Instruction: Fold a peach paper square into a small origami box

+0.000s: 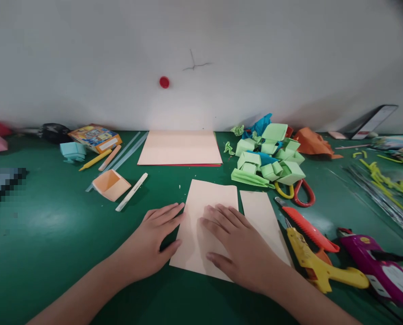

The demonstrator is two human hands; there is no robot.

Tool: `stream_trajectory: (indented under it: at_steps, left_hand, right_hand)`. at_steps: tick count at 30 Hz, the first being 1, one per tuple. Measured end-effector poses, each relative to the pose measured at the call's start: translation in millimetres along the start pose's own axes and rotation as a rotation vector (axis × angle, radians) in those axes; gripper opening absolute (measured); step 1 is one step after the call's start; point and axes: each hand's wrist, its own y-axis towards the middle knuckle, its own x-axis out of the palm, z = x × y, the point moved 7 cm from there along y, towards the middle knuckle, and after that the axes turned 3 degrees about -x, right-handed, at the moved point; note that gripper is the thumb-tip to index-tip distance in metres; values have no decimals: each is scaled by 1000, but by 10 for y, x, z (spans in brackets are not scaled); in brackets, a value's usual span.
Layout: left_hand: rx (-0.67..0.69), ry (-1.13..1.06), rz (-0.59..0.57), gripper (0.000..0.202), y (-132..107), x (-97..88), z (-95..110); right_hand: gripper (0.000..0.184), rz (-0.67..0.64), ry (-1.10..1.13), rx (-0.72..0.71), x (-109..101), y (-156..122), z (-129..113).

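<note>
A pale peach sheet of paper (194, 253) lies on the green table in front of me. My right hand (231, 239) rests flat on it with the fingers stretched out. At the sheet's left edge is my left hand (157, 239), fingers extended and fingertips touching the edge. A narrower strip of the same paper (258, 207) lies just to the right, partly under my right forearm. Beyond them, a stack of peach paper (181, 149) sits against the wall. Neither hand grips anything.
Left are a folded peach paper box (112, 185), a whitish stick (132, 192), a yellow pen (95, 160) and a printed box (95, 137). Right are folded green paper pieces (269, 155), scissors (303, 193), a red cutter (311, 229), a yellow glue gun (323, 266) and a purple device (380, 266).
</note>
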Motion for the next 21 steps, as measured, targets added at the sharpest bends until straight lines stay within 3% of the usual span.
stream_trajectory:
  at_steps: [10, 21]
  left_hand:
    - [24, 11, 46, 53, -5, -22, 35]
    - [60, 9, 19, 51, 6, -58, 114]
  right_hand:
    - [60, 1, -9, -5, -6, -8, -21]
    - [62, -9, -14, -16, -2, 6, -28]
